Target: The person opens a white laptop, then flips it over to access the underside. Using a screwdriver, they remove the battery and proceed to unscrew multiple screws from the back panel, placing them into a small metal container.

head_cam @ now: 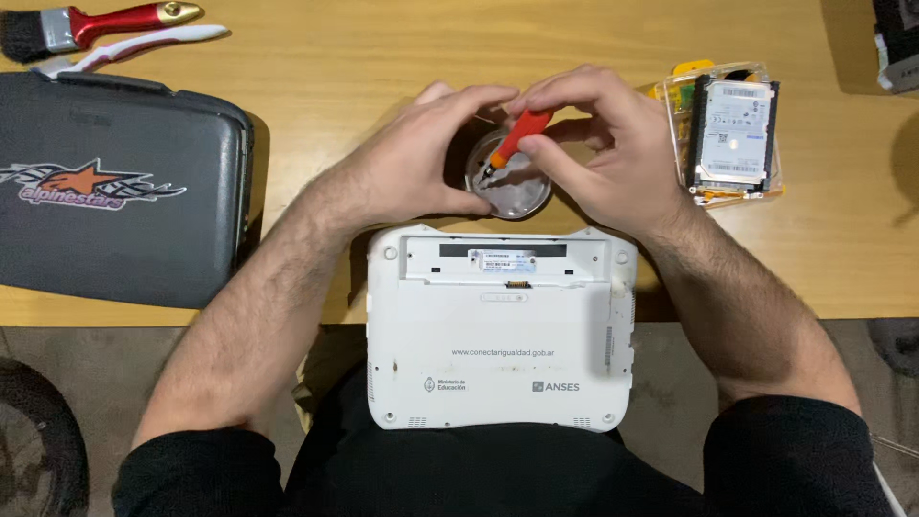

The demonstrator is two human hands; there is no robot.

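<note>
A small white laptop (498,335) lies upside down, half on the wooden table and half on my lap. Just beyond it stands a small round clear dish (517,191). My left hand (412,158) cups the dish's left side. My right hand (603,144) holds a small screwdriver with an orange handle (522,134), its tip pointing down into the dish. Whether anything lies in the dish is too small to tell.
A dark grey hard case (115,191) fills the table's left side. A red-handled paintbrush (96,24) and a white-handled tool (144,46) lie at the back left. A hard drive (732,129) rests on a clear yellow-edged box at the right. The table edge (862,318) runs across mid-frame.
</note>
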